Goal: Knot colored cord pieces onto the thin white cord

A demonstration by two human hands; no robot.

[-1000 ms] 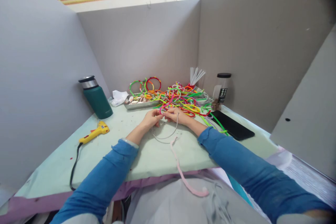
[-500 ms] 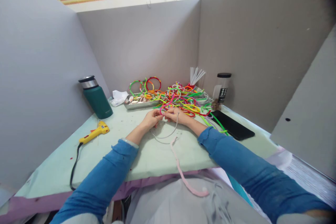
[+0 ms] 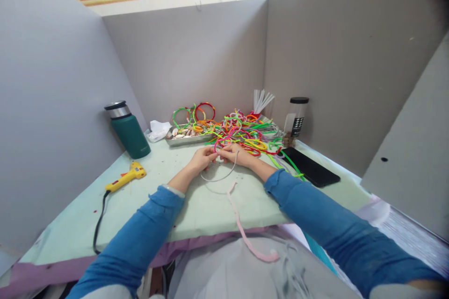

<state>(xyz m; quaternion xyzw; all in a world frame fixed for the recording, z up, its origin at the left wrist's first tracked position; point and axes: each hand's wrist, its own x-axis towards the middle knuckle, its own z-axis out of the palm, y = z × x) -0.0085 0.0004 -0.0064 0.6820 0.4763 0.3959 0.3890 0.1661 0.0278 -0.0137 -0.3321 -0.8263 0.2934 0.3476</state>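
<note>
Left hand (image 3: 205, 158) and right hand (image 3: 233, 154) pinch pink strip (image 3: 216, 145); bottle (image 3: 130, 133) lettering is illegible

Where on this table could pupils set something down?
Bare cloth lies between the yellow glue gun and left sleeve, and between that sleeve and the pale pink strip, nearer than the grey loop. Beyond the left hand and right hand it is crowded, with the metal tray and heaped coloured stems.

teal bottle (image 3: 130, 136), yellow glue gun (image 3: 126, 177), pale pink strip (image 3: 243, 233)
</note>
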